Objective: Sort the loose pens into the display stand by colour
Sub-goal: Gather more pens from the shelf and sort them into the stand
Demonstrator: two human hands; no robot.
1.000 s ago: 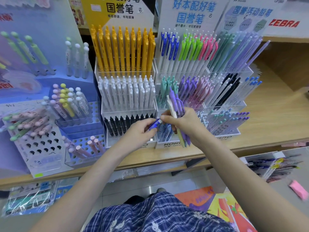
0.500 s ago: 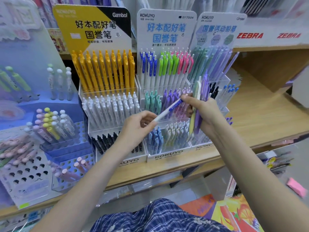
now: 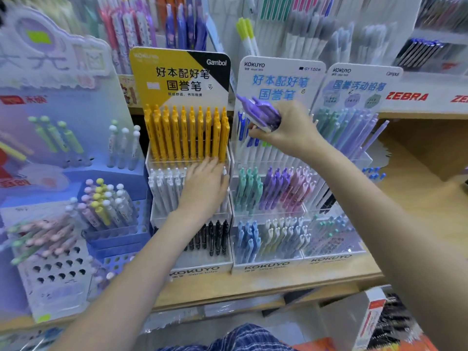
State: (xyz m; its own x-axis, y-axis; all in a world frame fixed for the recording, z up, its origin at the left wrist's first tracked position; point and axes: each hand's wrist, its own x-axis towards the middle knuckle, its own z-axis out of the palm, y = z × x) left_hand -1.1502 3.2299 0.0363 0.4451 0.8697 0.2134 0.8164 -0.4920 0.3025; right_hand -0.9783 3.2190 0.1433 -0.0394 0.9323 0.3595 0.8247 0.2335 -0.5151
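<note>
My right hand point(image 3: 288, 130) is raised at the top tier of the middle display stand point(image 3: 268, 267). It grips a bundle of purple pens point(image 3: 260, 112) that stick out up and to the left. Its fingertips also touch a white pen with a blue clip point(image 3: 249, 141) among the blue-clipped pens of that row. My left hand point(image 3: 205, 186) lies flat with straight fingers on the white pens point(image 3: 164, 188) of the left stand, just below the row of yellow pens point(image 3: 187, 133). It holds nothing.
The middle stand has rows of green, purple and pink pens point(image 3: 273, 188) and pale blue ones below. A third stand point(image 3: 334, 259) stands to its right. Blue peg-hole racks point(image 3: 50, 269) with pastel pens fill the left. All rest on a wooden shelf point(image 3: 253, 287).
My right hand rose with the purple bundle to the top row and took over the blue-clipped pen. My left hand let go of that pen and moved left onto the white pens.
</note>
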